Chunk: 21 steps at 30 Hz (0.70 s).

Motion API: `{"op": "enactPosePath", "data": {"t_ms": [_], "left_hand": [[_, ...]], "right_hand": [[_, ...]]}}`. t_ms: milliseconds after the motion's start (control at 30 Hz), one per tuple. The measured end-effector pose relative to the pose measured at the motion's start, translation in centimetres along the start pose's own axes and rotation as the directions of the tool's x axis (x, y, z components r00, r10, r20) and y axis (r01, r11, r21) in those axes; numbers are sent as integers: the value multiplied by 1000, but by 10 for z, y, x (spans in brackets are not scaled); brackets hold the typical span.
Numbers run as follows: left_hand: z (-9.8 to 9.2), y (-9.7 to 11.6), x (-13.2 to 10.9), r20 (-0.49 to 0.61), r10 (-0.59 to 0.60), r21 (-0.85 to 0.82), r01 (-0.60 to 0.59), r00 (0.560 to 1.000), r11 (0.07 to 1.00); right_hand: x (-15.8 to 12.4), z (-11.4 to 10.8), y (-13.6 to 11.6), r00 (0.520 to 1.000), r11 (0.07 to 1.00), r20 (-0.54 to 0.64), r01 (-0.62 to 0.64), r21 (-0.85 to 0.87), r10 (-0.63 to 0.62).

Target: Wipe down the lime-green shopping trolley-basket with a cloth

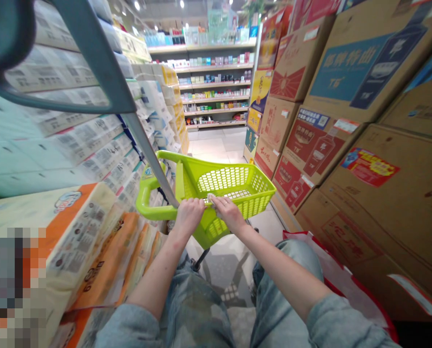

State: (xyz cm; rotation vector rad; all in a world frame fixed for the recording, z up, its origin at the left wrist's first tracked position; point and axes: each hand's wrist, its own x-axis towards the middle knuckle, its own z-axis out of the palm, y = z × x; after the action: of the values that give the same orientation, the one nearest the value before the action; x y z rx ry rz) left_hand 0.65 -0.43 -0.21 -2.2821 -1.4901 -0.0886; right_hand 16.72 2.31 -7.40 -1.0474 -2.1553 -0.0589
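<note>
A lime-green shopping cart basket with mesh sides stands right in front of me. My left hand grips its near rim, close to the grey metal post, fingers curled over the edge. Just to the right, my right hand pinches a small crumpled white tissue against the same rim; most of the tissue is hidden under the fingers. The hands are close together but apart. Above and to the left, the cart's grey handle hangs large in view.
Stacked cardboard boxes line the right side, with a red-and-white bag at their foot. Packs of tissue paper are piled on the left. Beyond the cart, tiled floor runs to shelves of small goods.
</note>
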Motion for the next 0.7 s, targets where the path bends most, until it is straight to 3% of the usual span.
{"op": "enactPosePath", "data": {"t_ms": [67, 200, 300, 367, 467, 600, 700], "left_hand": [[1, 0, -1, -6, 8, -1, -8, 1000, 1000], [1, 1, -3, -13, 14, -2, -14, 1000, 1000], [0, 3, -3, -19, 10, -7, -10, 1000, 1000], [-1, 5, -2, -14, 5, -19, -5, 1000, 1000], [-2, 7, 0, -5, -2, -30, 2, 1000, 1000], [-2, 10, 2, -20, -3, -33, 3, 1000, 999], [-2, 13, 4, -28, -8, -29, 7, 1000, 1000]], "right_hand": [[-10, -6, 20, 1000, 1000, -4, 8, -2, -8], [-32, -24, 77, 989, 984, -15, -151, -94, 150], [-43, -37, 112, 952, 938, -39, -305, -164, 302], [-46, -42, 124, 904, 886, -113, -428, -179, 413], [-48, -39, 123, 807, 817, -250, -569, -91, 535], [-47, -21, 102, 702, 781, -365, -609, 137, 611], [-42, -5, 80, 582, 703, -407, -650, 288, 704]]}}
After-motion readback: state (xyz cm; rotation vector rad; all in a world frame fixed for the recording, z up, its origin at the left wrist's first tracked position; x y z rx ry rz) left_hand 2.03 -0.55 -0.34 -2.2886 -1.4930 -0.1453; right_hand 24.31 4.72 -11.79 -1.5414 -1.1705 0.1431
